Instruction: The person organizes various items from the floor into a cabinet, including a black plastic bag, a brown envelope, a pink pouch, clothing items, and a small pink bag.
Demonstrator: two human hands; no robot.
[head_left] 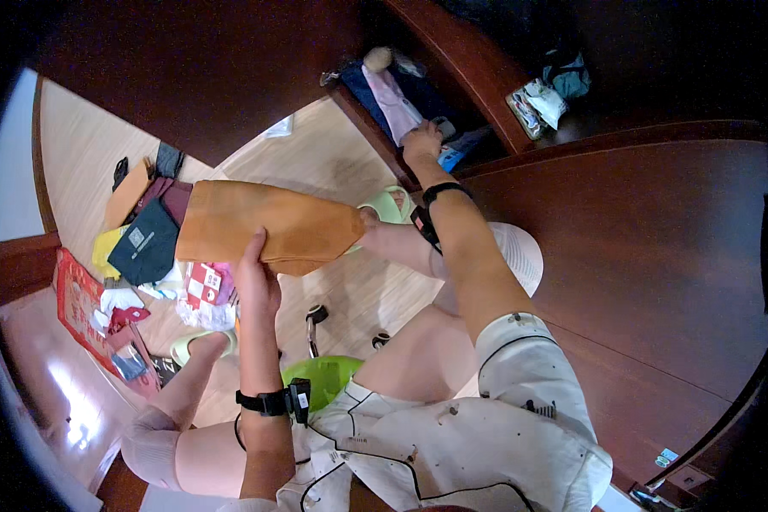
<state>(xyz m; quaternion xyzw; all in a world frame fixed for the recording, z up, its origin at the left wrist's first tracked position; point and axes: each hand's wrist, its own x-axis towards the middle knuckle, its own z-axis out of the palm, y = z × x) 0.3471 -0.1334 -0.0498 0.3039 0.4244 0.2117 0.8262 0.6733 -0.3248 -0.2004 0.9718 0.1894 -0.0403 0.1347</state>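
A folded orange-brown piece, apparently a fabric bag (264, 220), is in my left hand (258, 277). The thumb lies over its near face and the fingers are behind it. My right hand (422, 142) reaches into an open dark-wood compartment (375, 128), its fingers curled down at the lower end of a long pink item (390, 98). What those fingers grip, if anything, is hidden. Dark blue cloth (363, 92) and a blue packet (455, 155) lie beside the hand, and a beige rounded object (377, 59) is at the far end.
On the floor to the left lie a dark green bag (147, 243), a yellow bag (104, 249), a red-and-white packet (203, 286) and a large red bag (78, 299). A small tray of packets (538, 107) stands on the right ledge. Below me is a green stool seat (322, 381) with casters.
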